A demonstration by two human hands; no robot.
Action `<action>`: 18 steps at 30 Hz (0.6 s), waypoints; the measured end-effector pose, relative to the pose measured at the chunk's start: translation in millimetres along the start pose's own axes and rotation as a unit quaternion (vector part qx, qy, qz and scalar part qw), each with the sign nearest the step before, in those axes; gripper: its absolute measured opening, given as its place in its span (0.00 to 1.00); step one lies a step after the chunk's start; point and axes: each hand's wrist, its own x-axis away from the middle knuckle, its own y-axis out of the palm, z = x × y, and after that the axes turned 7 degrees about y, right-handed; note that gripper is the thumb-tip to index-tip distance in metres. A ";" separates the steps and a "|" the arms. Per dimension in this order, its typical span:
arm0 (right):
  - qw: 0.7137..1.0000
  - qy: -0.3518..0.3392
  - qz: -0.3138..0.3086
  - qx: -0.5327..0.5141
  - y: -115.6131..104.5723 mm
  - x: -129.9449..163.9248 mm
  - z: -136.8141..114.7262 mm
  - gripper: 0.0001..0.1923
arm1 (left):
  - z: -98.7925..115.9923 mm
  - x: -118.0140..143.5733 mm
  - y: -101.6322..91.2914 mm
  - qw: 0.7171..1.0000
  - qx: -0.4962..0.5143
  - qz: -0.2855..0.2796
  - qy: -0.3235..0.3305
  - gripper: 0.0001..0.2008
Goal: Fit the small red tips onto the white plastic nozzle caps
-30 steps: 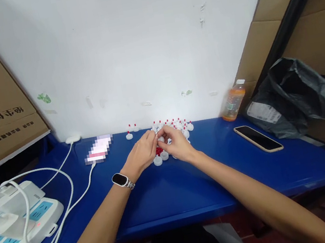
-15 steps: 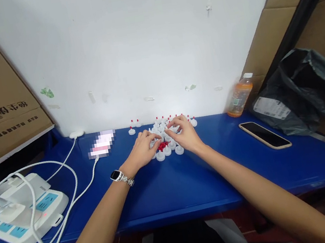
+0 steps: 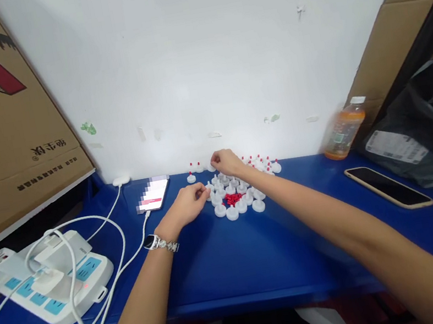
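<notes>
Several white nozzle caps (image 3: 232,213) stand in a cluster on the blue table around a small heap of red tips (image 3: 233,199). My left hand (image 3: 187,203) is at the cluster's left edge, thumb and forefinger pinched together against the caps; what they hold is too small to tell. Reaching over to the back, my right hand (image 3: 227,161) is closed on a white nozzle cap (image 3: 211,166) near the wall. Red-tipped caps (image 3: 259,163) are grouped behind my right forearm, and a few more red-tipped caps (image 3: 191,178) stand to the back left.
On the left are a white power strip (image 3: 71,288) with looping cables and a charging phone (image 3: 157,192). To the right are a bottle of orange drink (image 3: 344,129), another phone (image 3: 388,187) and a black plastic bag (image 3: 423,125). A white wall (image 3: 199,64) rises behind the table.
My right hand has moved from over the cluster to its back, near the wall. My left hand has drawn slightly back to the cluster's left edge. The view has shifted left.
</notes>
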 end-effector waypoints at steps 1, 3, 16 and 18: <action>1.000 0.001 -0.014 0.023 4.2 -6.2 -0.6 0.11 | -0.4 0.0 0.6 1.000 0.005 -0.005 0.001 0.18; 0.998 0.000 -0.036 0.045 10.7 -14.7 0.1 0.09 | -1.7 -0.6 2.4 1.000 0.016 -0.015 0.002 0.18; 0.994 0.061 -0.026 0.092 35.9 -55.9 -31.9 0.18 | -5.9 -1.2 9.3 0.999 0.038 0.014 0.011 0.14; 0.992 0.081 0.001 0.095 45.0 -54.2 -44.0 0.19 | -3.0 -1.0 9.6 0.999 0.040 0.019 0.020 0.15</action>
